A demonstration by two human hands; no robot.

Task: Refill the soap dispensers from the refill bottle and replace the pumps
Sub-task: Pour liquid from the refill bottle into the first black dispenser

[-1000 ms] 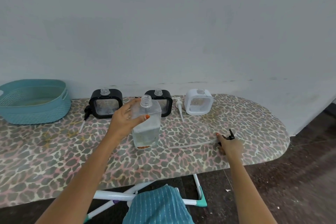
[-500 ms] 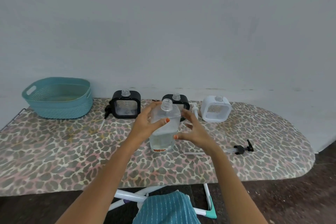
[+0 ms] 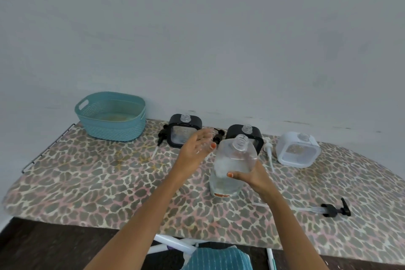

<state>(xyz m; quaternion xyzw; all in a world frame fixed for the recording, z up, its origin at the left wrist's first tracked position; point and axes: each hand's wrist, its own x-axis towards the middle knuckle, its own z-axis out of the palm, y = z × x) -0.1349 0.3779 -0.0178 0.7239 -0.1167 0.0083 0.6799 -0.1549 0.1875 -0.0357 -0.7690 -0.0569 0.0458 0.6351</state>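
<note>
A clear refill bottle [image 3: 232, 164] with an open threaded neck stands on the leopard-print board, partly filled. My right hand [image 3: 252, 176] grips its right side, thumb across the front. My left hand [image 3: 197, 146] hovers open just left of the bottle, apart from it. Along the wall stand three open-necked dispensers: a black one [image 3: 185, 130] at the left, a black one [image 3: 245, 136] partly hidden behind the bottle, and a white one [image 3: 297, 149]. A black pump [image 3: 161, 138] lies by the left dispenser, another black pump [image 3: 218, 135] between the black dispensers, and a white pump [image 3: 269, 153] beside the white dispenser.
A teal basket [image 3: 111, 116] stands at the back left of the board [image 3: 87, 182]. Another black pump [image 3: 333, 209] with a clear tube lies near the front right edge. The wall runs close behind the dispensers. White board legs and a striped teal cloth [image 3: 215, 258] show below.
My left hand has let go of the refill bottle and moved left, open. My right hand has come in from the pump on the right and taken hold of the bottle. The view has shifted.
</note>
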